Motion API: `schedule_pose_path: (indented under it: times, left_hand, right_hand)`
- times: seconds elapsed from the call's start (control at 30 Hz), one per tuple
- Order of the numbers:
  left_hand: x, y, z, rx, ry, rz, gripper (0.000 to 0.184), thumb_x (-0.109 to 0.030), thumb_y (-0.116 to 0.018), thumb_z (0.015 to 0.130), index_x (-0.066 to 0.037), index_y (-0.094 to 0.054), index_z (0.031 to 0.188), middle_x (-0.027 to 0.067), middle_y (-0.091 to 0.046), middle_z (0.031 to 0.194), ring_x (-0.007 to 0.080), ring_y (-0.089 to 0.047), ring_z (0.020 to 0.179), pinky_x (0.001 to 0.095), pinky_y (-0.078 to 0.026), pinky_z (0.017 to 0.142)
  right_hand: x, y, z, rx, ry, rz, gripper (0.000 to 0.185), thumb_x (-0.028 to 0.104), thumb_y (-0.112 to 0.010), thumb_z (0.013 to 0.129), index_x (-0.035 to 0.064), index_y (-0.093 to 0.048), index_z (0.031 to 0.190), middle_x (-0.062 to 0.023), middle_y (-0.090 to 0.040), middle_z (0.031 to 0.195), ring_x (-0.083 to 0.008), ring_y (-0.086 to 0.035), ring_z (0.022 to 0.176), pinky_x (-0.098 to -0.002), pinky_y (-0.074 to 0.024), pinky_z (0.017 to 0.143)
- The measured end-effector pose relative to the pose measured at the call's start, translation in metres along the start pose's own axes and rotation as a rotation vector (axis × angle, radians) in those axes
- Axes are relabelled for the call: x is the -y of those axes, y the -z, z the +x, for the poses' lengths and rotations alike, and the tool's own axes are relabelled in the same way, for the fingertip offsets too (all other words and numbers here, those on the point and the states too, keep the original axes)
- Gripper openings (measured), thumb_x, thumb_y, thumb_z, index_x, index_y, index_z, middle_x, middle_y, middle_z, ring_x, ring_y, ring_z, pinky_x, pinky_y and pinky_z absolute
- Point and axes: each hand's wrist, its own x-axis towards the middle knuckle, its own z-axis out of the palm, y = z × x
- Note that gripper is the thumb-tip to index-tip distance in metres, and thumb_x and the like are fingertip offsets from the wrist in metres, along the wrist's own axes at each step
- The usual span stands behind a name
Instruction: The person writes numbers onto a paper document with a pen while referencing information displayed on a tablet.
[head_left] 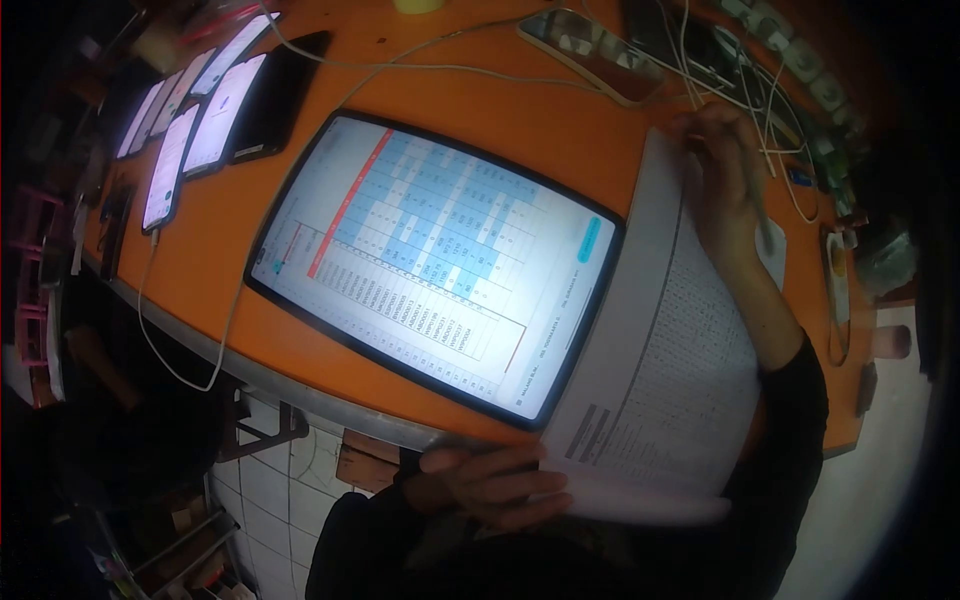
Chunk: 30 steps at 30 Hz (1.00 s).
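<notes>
A stack of printed sheets (665, 370) lies just right of a large tablet (430, 260) that shows a table of codes and numbers. My left hand (500, 485) is closed on the near edge of the sheets, where the paper curls up. At the far end of the sheets is my right hand (725, 165), its fingers curled over the paper's edge and slightly blurred. What lies between those fingers is too unclear to make out. My right forearm runs along the right side of the sheets.
Several lit phones (225, 110) lie at the far left on a dark device. A white cable (205, 385) hangs over the table's edge. Another phone (590, 55), tangled cables and a power strip (800, 60) lie at the back right. Someone's arm (105, 370) shows at left.
</notes>
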Motion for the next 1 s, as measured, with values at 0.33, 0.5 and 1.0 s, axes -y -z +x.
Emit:
schedule_pose_path:
  times: [0.33, 0.5, 1.0]
  left_hand:
    - [0.003, -0.003, -0.001, -0.044, -0.027, -0.024, 0.026, -0.045, -0.061, 0.073, -0.031, -0.054, 0.094, -0.01, -0.057, 0.097, 0.0056, -0.055, 0.091, 0.0368, -0.01, 0.097]
    - [0.002, -0.002, -0.004, -0.014, -0.025, -0.041, 0.025, -0.043, -0.061, 0.073, -0.03, -0.055, 0.094, -0.0094, -0.058, 0.096, 0.0073, -0.056, 0.091, 0.0373, -0.007, 0.099]
    - [0.002, 0.0, -0.002, 0.003, -0.016, -0.069, 0.024, -0.042, -0.058, 0.077, -0.028, -0.053, 0.096, -0.0077, -0.055, 0.097, 0.0088, -0.054, 0.092, 0.0299, -0.02, 0.09]
  right_hand:
    - [0.037, -0.047, -0.046, 0.714, 0.482, -0.634, 0.037, 0.026, -0.067, 0.069, 0.0093, -0.046, 0.093, -0.0107, -0.054, 0.11, -0.0329, -0.03, 0.119, -0.0497, -0.0188, 0.089]
    - [0.045, -0.048, -0.047, 0.816, 0.438, -0.68, 0.037, 0.034, -0.069, 0.068, 0.0084, -0.047, 0.083, -0.0112, -0.054, 0.112, -0.0339, -0.03, 0.119, -0.0515, -0.0177, 0.087]
    - [0.041, -0.048, -0.048, 0.887, 0.554, -0.585, 0.044, 0.048, -0.067, 0.067, 0.0111, -0.045, 0.073, -0.0076, -0.058, 0.108, -0.031, -0.034, 0.117, -0.0485, -0.0168, 0.086]
